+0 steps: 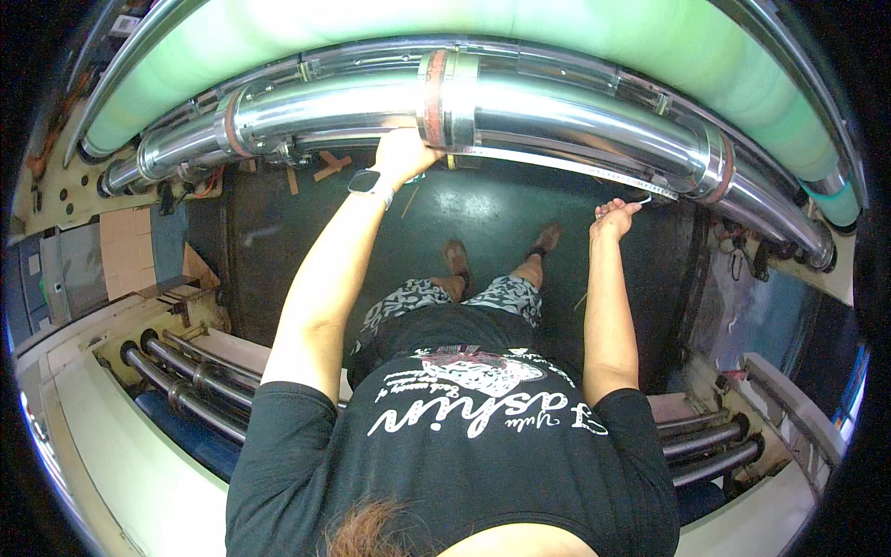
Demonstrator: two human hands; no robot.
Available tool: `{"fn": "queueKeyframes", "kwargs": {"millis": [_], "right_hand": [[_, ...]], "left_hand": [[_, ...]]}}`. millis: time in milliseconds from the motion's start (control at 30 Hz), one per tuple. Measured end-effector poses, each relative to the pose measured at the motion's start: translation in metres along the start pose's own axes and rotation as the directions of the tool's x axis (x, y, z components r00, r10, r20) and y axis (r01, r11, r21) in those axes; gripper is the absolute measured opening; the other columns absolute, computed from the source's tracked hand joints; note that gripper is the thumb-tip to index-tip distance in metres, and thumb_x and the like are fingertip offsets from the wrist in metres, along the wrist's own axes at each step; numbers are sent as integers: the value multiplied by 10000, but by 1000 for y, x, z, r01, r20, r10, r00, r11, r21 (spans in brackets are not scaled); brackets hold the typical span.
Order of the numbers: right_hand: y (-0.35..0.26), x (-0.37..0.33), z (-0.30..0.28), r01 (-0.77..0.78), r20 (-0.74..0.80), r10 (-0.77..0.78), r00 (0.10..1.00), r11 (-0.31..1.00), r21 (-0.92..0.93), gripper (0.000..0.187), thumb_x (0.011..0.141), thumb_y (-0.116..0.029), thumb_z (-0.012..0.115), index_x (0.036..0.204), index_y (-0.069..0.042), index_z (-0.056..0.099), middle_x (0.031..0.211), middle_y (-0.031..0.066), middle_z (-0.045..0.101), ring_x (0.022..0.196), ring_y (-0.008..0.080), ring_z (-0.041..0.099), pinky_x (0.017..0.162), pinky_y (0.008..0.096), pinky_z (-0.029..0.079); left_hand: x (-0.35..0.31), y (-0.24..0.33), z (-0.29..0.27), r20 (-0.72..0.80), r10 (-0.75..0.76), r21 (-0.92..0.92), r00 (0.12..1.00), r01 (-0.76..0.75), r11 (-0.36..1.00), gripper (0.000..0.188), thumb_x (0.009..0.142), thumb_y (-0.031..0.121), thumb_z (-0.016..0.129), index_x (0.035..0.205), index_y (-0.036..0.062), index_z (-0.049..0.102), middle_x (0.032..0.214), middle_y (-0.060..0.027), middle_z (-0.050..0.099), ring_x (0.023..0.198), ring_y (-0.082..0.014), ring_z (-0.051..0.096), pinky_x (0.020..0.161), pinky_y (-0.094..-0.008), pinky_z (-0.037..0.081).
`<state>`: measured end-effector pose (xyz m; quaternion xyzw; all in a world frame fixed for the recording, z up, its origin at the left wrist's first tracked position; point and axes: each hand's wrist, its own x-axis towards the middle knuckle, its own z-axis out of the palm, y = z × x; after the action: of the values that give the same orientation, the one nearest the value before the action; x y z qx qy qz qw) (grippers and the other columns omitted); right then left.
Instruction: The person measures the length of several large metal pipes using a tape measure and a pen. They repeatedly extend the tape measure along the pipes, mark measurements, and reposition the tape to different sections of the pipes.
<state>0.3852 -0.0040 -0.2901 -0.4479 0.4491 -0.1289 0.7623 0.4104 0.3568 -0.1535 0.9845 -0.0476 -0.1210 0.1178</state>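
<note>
A long shiny metal roller (575,107) with collars spans the far side. Against the underside of its middle collar (434,93) is my left hand (406,153), fingers curled around something mostly hidden; a bit of teal shows below the palm. A pale ruled strip (557,164) runs beneath the roller from beside that hand toward the right. Close to its right end, my right hand (615,218) is closed, palm turned up, on a thin pale bent piece (642,199) whose exact kind I cannot make out. A dark watch (364,181) is on my left wrist.
A large pale green cylinder (483,19) curves above the metal roller. Dark metal bars (190,390) sit in a machine frame at the lower left, with similar bars (715,459) at the lower right. My feet stand on a dark green floor (501,200).
</note>
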Motion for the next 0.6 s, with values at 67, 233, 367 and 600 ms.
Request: {"fn": "queueKeyframes", "kwargs": {"millis": [67,233,367,600], "right_hand": [[0,1,1,-7,-12,7,1000,1000,1,526,869,-547,270,636,-96,404,510,-5,350,452,126,326,457,269,309],[-1,-6,6,12,-22,-12,1000,1000,15,507,875,-528,295,677,-74,403,524,-1,349,446,119,341,405,253,294],[2,0,3,12,-26,-13,1000,1000,-10,493,873,-526,306,694,-77,402,534,-6,352,459,113,346,418,252,313],[4,3,4,32,-55,-34,998,998,-51,465,868,-520,337,718,-85,407,525,-7,349,450,111,344,421,246,328]], "left_hand": [[1,-5,6,-12,10,-8,1000,-11,1000,524,696,513,581,967,66,589,799,-167,621,741,-285,613,664,-364,479],[3,-15,17,-50,25,22,998,-24,999,524,704,523,568,965,70,587,799,-163,622,743,-287,612,661,-370,479],[8,-15,20,-82,54,23,995,-52,998,542,709,534,555,983,67,576,800,-171,619,734,-294,612,650,-374,480],[8,-16,22,-110,29,36,994,-25,999,541,706,533,554,988,72,572,814,-174,617,752,-297,609,665,-380,478]]}}
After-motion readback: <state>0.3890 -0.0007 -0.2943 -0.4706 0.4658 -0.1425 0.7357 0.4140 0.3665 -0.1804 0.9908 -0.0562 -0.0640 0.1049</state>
